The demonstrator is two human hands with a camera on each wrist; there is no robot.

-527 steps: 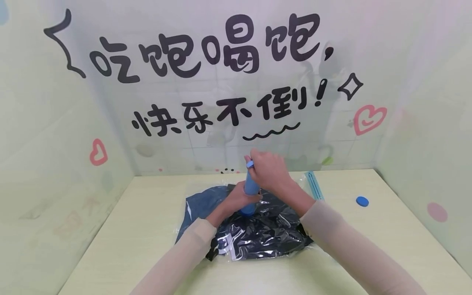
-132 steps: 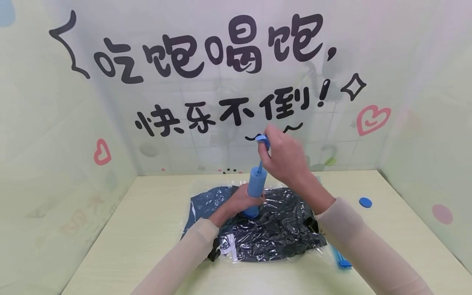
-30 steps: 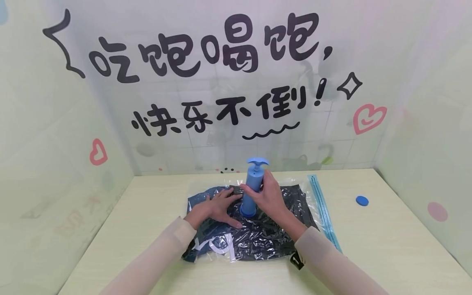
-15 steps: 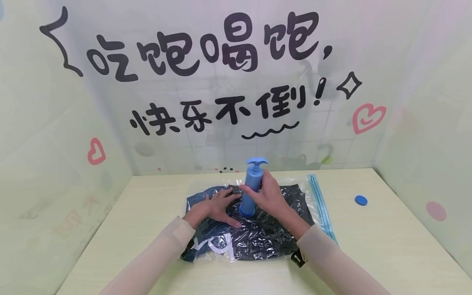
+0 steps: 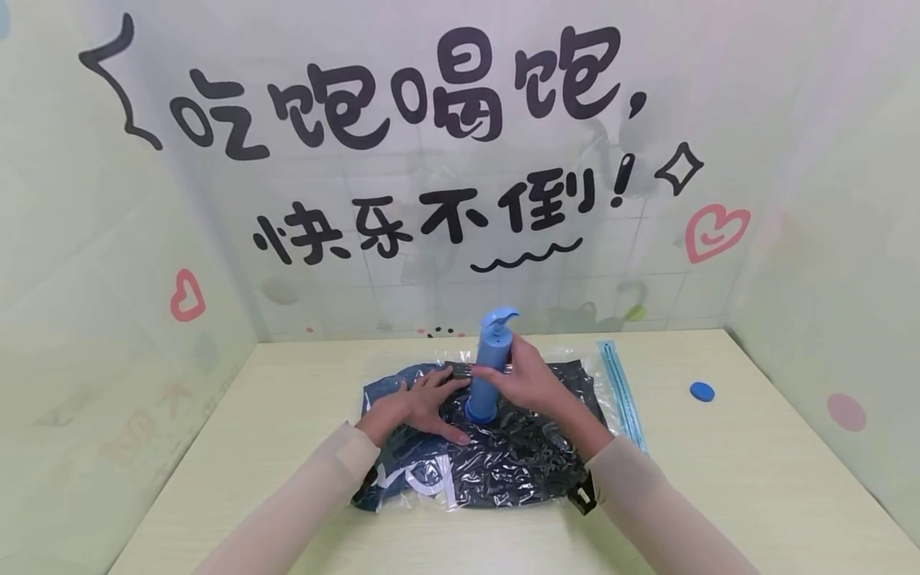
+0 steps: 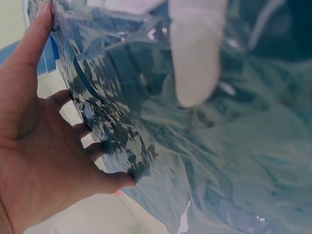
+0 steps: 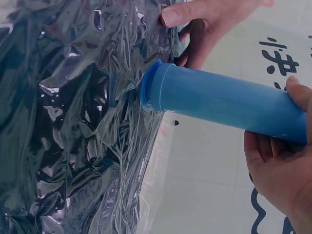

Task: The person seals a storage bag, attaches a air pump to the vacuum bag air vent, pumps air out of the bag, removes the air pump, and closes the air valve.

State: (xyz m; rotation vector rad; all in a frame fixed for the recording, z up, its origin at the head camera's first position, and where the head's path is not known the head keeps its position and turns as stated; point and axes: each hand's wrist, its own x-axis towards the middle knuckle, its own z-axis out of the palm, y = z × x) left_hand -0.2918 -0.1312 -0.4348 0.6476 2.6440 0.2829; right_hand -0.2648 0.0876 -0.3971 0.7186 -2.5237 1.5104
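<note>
A clear plastic vacuum bag [image 5: 503, 475] with dark, crinkled clothes inside lies flat on the table. A blue hand pump [image 5: 493, 351] stands nearly upright on it, its base [image 7: 151, 90] against the bag's valve area. My right hand [image 5: 528, 383] grips the pump's barrel, thumb across the front; the T-shaped handle [image 5: 499, 319] above is pushed down and held by neither hand. Left of the pump, my left hand [image 5: 424, 405] rests on the bag with fingers spread, as the left wrist view also shows. The valve under the pump is hidden.
A round blue cap [image 5: 702, 391] lies on the table [image 5: 755, 479] to the right. The bag's blue zip strip [image 5: 620, 391] runs along its right side. Behind stands a white backdrop [image 5: 446, 303] with black lettering, and side panels flank the table.
Earlier, my left hand held the barrel while my right worked the handle; now the right grips the barrel and the left rests on the bag. Within the last half second, the pump's handle has turned.
</note>
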